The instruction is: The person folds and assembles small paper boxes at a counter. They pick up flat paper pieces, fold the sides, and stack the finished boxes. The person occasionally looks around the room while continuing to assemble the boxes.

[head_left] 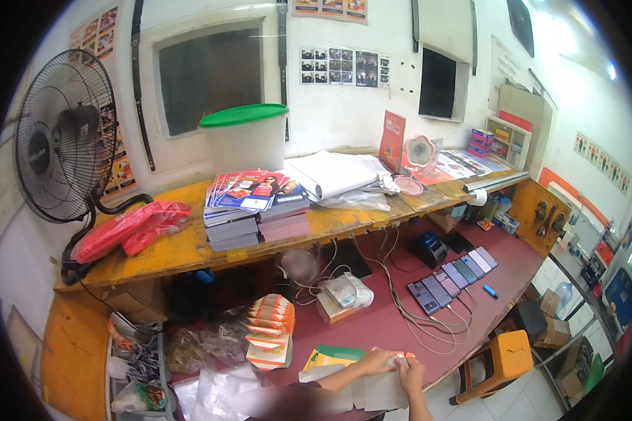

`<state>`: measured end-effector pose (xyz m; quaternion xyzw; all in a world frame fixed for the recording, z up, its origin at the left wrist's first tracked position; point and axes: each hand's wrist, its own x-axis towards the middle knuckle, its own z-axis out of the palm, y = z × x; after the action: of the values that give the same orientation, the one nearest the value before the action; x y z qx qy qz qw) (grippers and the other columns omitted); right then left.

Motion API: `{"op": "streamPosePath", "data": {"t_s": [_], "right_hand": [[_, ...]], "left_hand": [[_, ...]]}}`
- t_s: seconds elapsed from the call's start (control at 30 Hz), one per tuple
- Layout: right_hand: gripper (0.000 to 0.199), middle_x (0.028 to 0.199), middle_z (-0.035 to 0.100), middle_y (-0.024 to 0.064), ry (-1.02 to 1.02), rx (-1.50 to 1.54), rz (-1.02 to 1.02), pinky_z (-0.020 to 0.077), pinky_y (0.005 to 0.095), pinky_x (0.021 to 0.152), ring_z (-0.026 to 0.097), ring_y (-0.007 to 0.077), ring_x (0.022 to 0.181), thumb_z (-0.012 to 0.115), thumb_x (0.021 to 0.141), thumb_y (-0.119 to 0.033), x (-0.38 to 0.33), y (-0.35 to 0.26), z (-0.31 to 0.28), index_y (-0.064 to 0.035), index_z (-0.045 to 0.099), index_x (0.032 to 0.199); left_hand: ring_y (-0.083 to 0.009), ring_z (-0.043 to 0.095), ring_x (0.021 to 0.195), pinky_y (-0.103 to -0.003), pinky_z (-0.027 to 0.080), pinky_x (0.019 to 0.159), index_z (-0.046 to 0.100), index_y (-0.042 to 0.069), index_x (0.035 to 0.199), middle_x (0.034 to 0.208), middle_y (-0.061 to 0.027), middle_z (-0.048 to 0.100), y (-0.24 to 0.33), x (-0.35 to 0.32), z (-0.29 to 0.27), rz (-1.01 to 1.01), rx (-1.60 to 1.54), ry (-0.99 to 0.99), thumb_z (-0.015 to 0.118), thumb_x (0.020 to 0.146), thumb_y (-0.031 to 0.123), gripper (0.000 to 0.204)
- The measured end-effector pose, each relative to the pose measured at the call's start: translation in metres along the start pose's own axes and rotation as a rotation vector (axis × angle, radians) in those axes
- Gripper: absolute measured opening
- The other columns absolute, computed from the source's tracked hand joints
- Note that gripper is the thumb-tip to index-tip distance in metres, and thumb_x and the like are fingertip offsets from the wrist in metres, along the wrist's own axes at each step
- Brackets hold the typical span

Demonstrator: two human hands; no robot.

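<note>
Paper [379, 389] looked light, thin and floppy; left hand [376, 363] and right hand [409, 374] pinched its top edge, the best hold.

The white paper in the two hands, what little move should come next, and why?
Probably a small pull apart or fold at the top edge. Both hands, left hand and right hand, pinch the white paper close together at that edge, above the dark red desk. It is too small to tell whether the paper is one sheet or a pouch.

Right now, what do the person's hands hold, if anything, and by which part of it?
Both the left hand and the right hand pinch a small white piece at its top edge; what it is cannot be told.
</note>
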<state>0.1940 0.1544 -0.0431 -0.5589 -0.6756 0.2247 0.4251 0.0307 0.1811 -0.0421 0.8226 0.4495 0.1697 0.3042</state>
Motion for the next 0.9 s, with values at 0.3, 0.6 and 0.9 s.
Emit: {"op": "streamPosePath", "data": {"t_s": [0.3,0.6,0.9], "right_hand": [[0.033,0.053,0.056,0.0123,-0.012,0.183,0.422,0.0385,0.0361,0.047,0.046,0.0155,0.047,0.069,0.079,-0.028,0.017,0.054,-0.001,0.0038,0.067,0.071],[0.031,0.078,0.066,0.0176,0.112,-0.128,0.353,0.0469,0.0395,0.064,0.064,0.0299,0.071,0.064,0.082,-0.026,-0.003,0.104,0.028,0.0041,0.065,0.09],[0.048,0.097,0.06,0.028,-0.227,-0.312,0.507,0.0454,0.0455,0.078,0.059,0.0413,0.09,0.059,0.085,-0.025,-0.093,0.105,0.002,-0.0012,0.046,0.124]], "left_hand": [[-0.0221,0.063,0.086,-0.039,0.043,0.081,0.062,0.01,0.105,0.09,-0.0037,0.067,0.013,-0.001,0.038,0.029,0.168,0.311,0.063,0.08,0.028,0.031],[-0.0256,0.06,0.088,-0.039,0.042,0.089,0.055,0.004,0.113,0.101,-0.0081,0.061,0.01,-0.032,0.09,0.288,0.42,0.353,0.057,0.082,0.026,0.038],[-0.0306,0.056,0.105,-0.039,0.044,0.092,0.052,0.004,0.12,0.113,-0.009,0.058,-0.006,-0.087,0.133,0.233,0.489,0.118,0.055,0.085,0.025,0.041]]}}
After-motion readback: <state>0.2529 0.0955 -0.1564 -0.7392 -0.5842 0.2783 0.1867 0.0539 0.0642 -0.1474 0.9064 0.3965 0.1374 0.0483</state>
